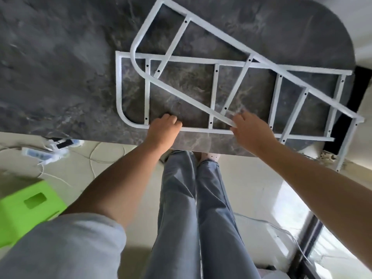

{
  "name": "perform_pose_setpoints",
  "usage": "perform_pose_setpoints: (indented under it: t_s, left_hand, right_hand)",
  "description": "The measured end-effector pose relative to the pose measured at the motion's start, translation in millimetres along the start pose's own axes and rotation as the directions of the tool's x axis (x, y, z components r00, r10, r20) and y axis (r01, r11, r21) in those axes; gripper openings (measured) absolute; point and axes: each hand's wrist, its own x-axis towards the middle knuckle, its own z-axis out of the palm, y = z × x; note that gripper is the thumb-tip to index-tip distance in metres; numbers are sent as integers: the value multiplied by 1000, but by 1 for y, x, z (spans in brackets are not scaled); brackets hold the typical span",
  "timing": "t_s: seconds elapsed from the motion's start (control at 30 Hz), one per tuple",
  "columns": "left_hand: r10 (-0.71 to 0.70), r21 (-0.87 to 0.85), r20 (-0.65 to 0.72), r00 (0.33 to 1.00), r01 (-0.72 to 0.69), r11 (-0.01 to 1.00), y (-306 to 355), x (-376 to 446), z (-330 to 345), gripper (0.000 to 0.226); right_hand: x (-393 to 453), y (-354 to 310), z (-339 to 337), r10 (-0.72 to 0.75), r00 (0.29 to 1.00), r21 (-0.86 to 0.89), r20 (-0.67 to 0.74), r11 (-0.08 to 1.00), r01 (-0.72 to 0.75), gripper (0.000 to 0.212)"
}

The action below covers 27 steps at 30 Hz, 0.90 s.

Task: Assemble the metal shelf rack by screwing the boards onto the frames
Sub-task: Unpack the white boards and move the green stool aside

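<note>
Nearest items: a grey sleeve (60, 246) and jeans-clad legs (193, 208) are seen closest to the lens, on the near side of the surface.
Surface: a dark grey marbled top (60, 67), glossy, with a rounded far-right end, is recorded as the landmark.
Lower frame: a white painted metal tube frame (215, 95) is laid flat on the surface along its near edge; one corner is curved, and the cross rungs are pierced with dark screw holes.
Upper frame: a matching frame (201, 25) is laid askew across the lower frame, its right end carried past the surface edge.
Left hand: the left hand (164, 127) is rested on the lower frame's near rail, fingers curled; whether the rail is gripped cannot be told.
Right hand: the right hand (251, 130) is placed at the upper frame's near rail, which is pinched between thumb and fingers.
Boards: none are visible; no screwing is judged begun.
Step advice: the frames are best separated by lifting, not dragging, so paint and surface are spared.
Floor: a green stool (28, 202) and power strips (46, 153) are noted left of the surface.
</note>
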Motion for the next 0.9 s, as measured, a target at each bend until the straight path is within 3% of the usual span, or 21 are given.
perform_pose_setpoints:
  t_s: [0.13,0.23,0.3,0.37,0.53,0.9]
  left_hand:
    - [-3,-12,11,1000,3,1000,0,-9,11,36]
    - [-110,73,-50,993,114,991,12,-26,-6,36]
    - [-218,39,29,976,217,975,24,-43,-12,22]
    - [-359,19,123,925,360,933,35,-63,-4,30]
    - [-519,-60,175,837,535,843,59,-125,7,27]
    - [-784,-264,111,611,778,570,93,-254,44,26]
  right_hand:
    - [-11,0,-4,-41,999,-37,14,998,41,29]
    - [-22,-3,-10,7,999,16,-33,1000,-7,30]
    - [-30,-5,-16,25,999,37,-21,999,-24,31]
    - [-37,-8,-26,8,999,47,-42,999,-6,33]
    - [-60,-25,-59,-98,993,-57,-70,994,94,32]
    - [-116,-119,-35,-329,943,-377,-59,882,284,33]
